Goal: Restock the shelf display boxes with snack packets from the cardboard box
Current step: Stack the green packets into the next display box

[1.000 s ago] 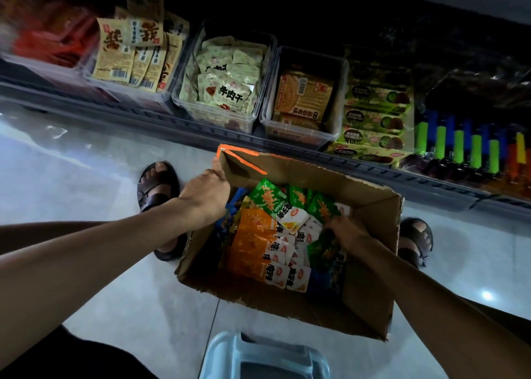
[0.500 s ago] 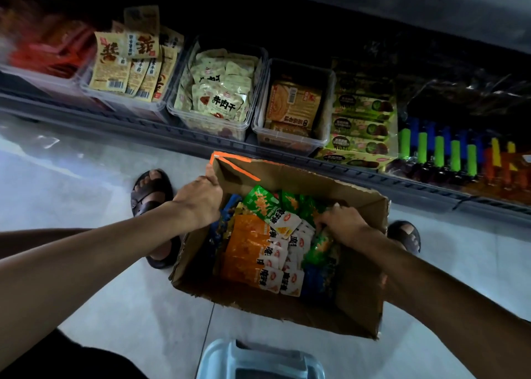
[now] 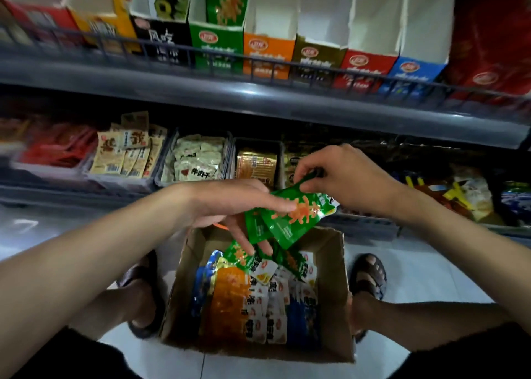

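- Glossy plastic film is seen on the green packets (image 3: 296,217) at centre.
- The cardboard box (image 3: 339,307) below is matt brown, rough-edged.
- The shelf (image 3: 258,97) is faced in smooth, faintly shiny grey metal.
- Glossy tiles are laid on the floor (image 3: 431,281).

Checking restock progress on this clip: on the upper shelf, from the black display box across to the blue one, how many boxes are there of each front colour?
black display box: 1
green display box: 1
orange display box: 1
brown display box: 1
red display box: 1
blue display box: 1
Total: 6
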`<state>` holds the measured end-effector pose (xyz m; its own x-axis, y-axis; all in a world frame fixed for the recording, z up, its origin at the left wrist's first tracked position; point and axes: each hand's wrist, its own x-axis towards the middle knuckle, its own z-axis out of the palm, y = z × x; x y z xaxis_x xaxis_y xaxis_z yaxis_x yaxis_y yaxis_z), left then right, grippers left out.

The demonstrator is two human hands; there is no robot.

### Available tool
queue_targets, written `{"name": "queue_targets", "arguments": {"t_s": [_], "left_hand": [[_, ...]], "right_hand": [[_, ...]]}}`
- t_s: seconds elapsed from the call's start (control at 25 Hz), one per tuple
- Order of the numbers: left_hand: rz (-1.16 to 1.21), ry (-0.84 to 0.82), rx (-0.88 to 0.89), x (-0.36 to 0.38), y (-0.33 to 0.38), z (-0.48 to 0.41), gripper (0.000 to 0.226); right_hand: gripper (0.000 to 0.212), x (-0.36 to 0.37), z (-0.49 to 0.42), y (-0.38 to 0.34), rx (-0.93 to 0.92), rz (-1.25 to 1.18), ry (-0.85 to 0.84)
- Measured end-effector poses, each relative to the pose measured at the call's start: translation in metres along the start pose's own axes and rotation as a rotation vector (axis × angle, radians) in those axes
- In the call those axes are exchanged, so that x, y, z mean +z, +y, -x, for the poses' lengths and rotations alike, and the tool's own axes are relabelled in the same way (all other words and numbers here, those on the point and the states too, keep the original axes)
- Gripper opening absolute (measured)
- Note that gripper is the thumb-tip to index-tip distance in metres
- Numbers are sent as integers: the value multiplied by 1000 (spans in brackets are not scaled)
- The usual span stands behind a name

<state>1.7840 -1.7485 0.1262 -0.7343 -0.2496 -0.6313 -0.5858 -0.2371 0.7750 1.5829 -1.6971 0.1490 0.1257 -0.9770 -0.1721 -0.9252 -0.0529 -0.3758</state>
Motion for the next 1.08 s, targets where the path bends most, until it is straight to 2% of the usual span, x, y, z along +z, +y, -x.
{"name": "queue_targets", "arguments": {"t_s": [0.16,0.32,0.4,0.52,0.6,0.72,0.92,1.08], "left_hand": [[118,-68,-63,11,2,-2,28],[226,2,-6,15,0,-18,27],[268,38,46,14,1,-23,27],[310,65,105,12,1,-24,26],[322,91,140,12,-1,-23,25],[357,134,178,12,-3,-21,27],[400,131,219,12,-2,-17,28],[400,83,180,17,-1,-15,35]], "right_hand": [[15,0,7,-15,-3,-8,64],[16,-1,-4,-12,6,-47,124],[19,-5,-8,-3,22,-121,268],[34,-6,-11,15,155,-184,480],[30,-3,-10,23,226,-284,463],[7,1,-8,26,236,-574,441],[4,2,-4,21,223,-733,515],[3,9,-5,11,183,-713,467]]}}
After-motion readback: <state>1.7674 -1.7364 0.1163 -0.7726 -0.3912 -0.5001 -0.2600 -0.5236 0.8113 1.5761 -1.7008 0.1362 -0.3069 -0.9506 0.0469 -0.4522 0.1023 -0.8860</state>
